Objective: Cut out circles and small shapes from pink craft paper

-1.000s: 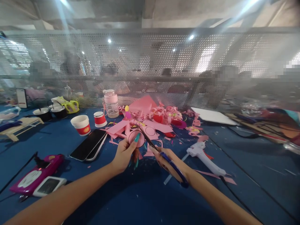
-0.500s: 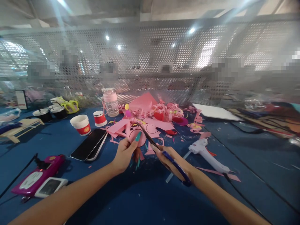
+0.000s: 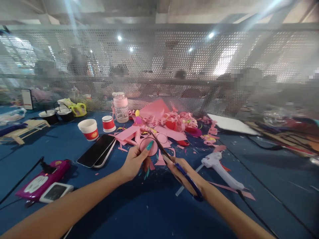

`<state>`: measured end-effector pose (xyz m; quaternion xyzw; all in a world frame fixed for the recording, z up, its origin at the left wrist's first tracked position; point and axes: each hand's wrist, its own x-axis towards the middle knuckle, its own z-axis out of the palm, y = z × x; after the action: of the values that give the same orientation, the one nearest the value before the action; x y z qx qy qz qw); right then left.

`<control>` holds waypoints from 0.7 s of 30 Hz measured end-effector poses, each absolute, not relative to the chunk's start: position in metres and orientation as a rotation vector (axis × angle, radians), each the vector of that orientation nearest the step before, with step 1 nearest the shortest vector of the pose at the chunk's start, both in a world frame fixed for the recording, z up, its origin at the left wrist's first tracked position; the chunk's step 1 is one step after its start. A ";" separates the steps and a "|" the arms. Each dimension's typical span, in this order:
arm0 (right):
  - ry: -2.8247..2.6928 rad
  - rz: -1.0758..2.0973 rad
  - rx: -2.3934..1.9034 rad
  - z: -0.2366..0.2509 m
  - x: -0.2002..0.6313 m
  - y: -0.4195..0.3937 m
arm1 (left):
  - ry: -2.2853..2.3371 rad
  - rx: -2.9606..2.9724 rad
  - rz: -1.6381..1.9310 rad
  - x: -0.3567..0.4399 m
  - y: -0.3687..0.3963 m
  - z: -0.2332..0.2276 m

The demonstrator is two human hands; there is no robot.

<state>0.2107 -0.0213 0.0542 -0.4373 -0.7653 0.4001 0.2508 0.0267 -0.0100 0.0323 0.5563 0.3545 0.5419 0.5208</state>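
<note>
Between the thumb and fingers of my left hand [image 3: 134,162] is a pink paper circle [image 3: 147,148] with a dark drawn outline. My right hand [image 3: 183,172] grips a pair of scissors [image 3: 187,181] by the dark blue handles. Their blades point up and left, right beside the circle's right edge; whether they touch it I cannot tell. Behind the blades, another pink piece [image 3: 162,138] with a drawn circle lies on the pile of pink paper scraps [image 3: 128,133].
A white glue gun [image 3: 223,171] with a cord lies to the right. On the left are stacked phones [image 3: 97,151], a purple power bank [image 3: 45,179], paper cups [image 3: 88,127] and a pink-lidded bottle [image 3: 121,108]. A perforated metal screen [image 3: 154,59] stands behind.
The whole view has shifted slightly, with the table's things appearing a little further right. Both hands keep the same hold on the paper circle and the scissors.
</note>
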 end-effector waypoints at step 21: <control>-2.079 1.035 -1.226 0.057 0.208 -0.024 | 0.866 1.338 1.262 0.025 -0.011 0.035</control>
<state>0.2083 -0.0235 0.0575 -0.4515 -0.7654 0.3810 0.2550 0.0255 -0.0106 0.0347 0.5595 0.3621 0.5279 0.5265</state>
